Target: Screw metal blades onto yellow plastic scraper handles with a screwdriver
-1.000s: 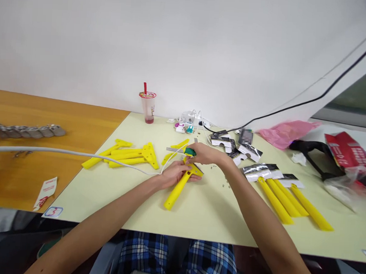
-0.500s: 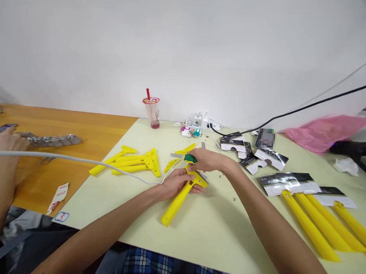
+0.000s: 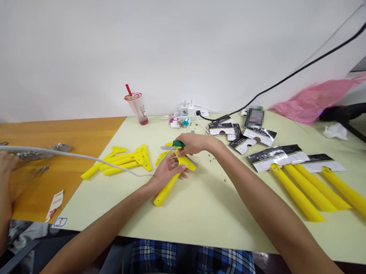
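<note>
Hardly a shift: the left hand (image 3: pixel 166 171) still pinches the yellow scraper (image 3: pixel 167 190) over the table (image 3: pixel 215 214), the right hand (image 3: pixel 193 143) still gripping a green-handled tool (image 3: pixel 178 144), probably a screwdriver. Work at the scraper's head (image 3: pixel 190 164) carries on.

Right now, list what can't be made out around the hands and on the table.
All in the head view:
Tip of the green-handled tool: hidden by the right hand.
Neck of the held yellow scraper: partly covered by the left hand.
Small metal bits: too small to identify.
Fine print on the black-and-white cards: too small to read.
Black object: cut off by the right edge.
</note>
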Demonstrator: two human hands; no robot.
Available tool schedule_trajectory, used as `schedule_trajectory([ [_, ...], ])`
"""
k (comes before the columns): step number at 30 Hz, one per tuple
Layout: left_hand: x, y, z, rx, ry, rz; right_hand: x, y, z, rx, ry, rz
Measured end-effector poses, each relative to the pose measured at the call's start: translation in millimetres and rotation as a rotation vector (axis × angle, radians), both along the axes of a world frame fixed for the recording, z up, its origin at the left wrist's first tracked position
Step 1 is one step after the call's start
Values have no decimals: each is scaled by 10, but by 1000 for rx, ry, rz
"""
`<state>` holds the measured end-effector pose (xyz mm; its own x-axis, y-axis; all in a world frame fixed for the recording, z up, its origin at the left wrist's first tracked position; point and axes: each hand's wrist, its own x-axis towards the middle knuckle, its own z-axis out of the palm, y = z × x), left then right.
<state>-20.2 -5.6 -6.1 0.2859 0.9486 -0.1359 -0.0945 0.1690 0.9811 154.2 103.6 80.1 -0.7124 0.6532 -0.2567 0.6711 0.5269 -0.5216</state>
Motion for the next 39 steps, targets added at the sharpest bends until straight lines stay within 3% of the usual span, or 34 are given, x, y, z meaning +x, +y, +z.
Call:
schedule_trajectory([
  [4, -26, -103, 77, 263, 276, 106, 79, 95, -39, -25, 19, -15],
  [10, -64, -162, 190, 488, 593, 88, 119, 123, -41, -34, 74, 3],
  [17, -179, -20, -149, 1045, 834, 13, 144, 119, -13, -64, 38, 4],
  [19, -210, 3, -223, 1137, 915, 4, 148, 113, -8, -66, 41, 4],
  [27, -234, -29, -169, 1193, 1030, -33, 155, 27, 102, -69, 21, 18],
  [34, -227, -47, -140, 1124, 1047, -39, 196, 20, 110, -197, 111, 15],
  [39, -235, -42, -160, 1176, 1030, 4, 238, 58, 99, -222, 149, 24],
])
